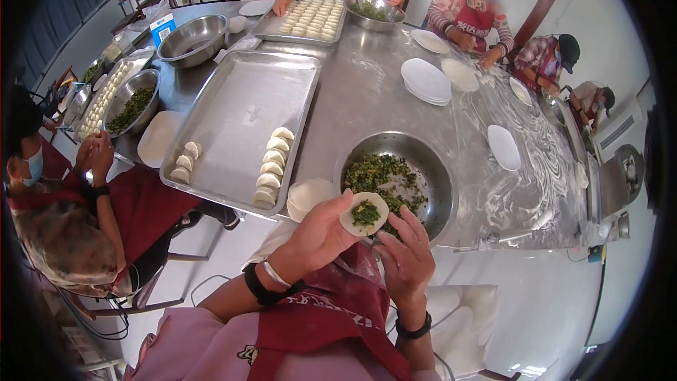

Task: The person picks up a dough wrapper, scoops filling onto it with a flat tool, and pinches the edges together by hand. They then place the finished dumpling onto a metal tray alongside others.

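Observation:
My left hand (pixel 321 233) holds a round dumpling wrapper (pixel 346 221), with green chopped filling (pixel 365 214) heaped in its middle. The wrapper lies open and unfolded. At its right edge are the curled fingers of my right hand (pixel 407 250), seemingly gripping the rim. Just beyond both hands stands a steel bowl (pixel 443 169) of green and yellow filling. Left of it, a small stack of wrappers (pixel 310 196) sits by the table edge. A large metal tray (pixel 243 109) carries a row of folded dumplings (pixel 272 166) on its right and a shorter row (pixel 185 162) on its left.
Co-workers sit around the steel table (pixel 352 85), one close at my left (pixel 70 219). Another tray (pixel 264 25) full of dumplings, a large steel bowl (pixel 192 41) and white wrapper stacks (pixel 426 81) stand farther back. Flour (pixel 529 169) dusts the right side.

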A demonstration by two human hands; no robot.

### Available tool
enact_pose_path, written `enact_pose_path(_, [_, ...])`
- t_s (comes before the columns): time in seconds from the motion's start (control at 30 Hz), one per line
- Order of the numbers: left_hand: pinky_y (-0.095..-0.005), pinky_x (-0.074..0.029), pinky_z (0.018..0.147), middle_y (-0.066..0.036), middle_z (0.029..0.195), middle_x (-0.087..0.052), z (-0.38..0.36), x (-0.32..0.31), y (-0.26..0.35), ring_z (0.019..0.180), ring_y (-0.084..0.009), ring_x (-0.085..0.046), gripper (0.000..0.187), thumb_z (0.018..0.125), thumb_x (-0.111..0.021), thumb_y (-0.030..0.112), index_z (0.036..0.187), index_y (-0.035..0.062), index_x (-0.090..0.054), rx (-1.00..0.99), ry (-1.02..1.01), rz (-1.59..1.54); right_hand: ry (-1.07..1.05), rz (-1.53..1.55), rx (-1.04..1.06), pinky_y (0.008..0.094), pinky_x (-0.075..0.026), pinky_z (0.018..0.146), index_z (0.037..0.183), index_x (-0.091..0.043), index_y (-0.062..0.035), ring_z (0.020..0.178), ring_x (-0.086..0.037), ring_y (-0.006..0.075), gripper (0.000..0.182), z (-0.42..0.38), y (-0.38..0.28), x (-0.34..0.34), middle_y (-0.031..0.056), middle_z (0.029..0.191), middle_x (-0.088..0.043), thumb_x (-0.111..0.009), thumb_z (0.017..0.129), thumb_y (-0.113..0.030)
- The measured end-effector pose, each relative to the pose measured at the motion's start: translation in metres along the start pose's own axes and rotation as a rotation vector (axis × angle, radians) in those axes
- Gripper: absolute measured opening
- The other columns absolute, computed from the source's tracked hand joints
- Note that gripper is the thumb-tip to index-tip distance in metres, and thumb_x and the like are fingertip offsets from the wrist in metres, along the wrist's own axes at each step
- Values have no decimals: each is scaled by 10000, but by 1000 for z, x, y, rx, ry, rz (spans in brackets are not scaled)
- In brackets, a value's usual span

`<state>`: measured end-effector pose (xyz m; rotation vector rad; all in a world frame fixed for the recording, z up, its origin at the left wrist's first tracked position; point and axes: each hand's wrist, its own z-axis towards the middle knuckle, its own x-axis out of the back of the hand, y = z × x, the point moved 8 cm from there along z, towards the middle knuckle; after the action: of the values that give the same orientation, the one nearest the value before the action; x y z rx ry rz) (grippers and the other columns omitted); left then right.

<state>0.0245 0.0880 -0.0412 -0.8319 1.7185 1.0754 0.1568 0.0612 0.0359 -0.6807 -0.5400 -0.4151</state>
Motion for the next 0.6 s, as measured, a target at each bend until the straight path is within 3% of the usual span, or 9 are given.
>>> enact_pose_path(0.13, [-391,-433,1080,-134,1314,-575,-6,-11,-7,1227,-232,-557,378,1066,-459,241,1346,-9,-495,20,-87,-18,28,28,69,467,-510,999,931,-723,-49,1193,-622,386,216,0,-1,-10,158,1185,-693,-761,725,3])
enact_pose_path(0.23, [-359,-456,1077,-114,1363,-554,-9,-3,-8,1248,-196,-548,431,1055,-489,215,1412,-24,-454,-8,-50,143,49,67,-11,461,-512,995,910,-712,-37,1188,-626,387,182,3,4,-11,162,1173,-698,-743,740,21])
enact_pose_path(0.33, [-303,-492,1015,-92,1346,-564,-15,-12,-6,1198,-142,-563,481,1011,-565,105,1451,-28,-424,-41,-57,683,107,114,-112,454,-516,983,901,-699,-28,1184,-629,389,150,9,9,-8,167,1148,-709,-732,765,25])
enact_pose_path(0.43, [-254,-504,963,-78,1319,-583,-17,-14,-5,1135,-104,-580,514,975,-607,44,1453,-32,-437,-90,-36,803,153,142,-159,450,-519,974,904,-693,-27,1172,-637,386,127,12,13,-8,169,1121,-719,-724,789,19])
enact_pose_path(0.6, [-254,-506,948,-87,1285,-615,-15,-12,-1,1116,-108,-593,455,977,-607,53,1408,-44,-501,-195,22,955,181,165,-193,446,-517,974,914,-701,-18,1145,-652,383,105,14,16,-11,170,1118,-720,-710,814,13])
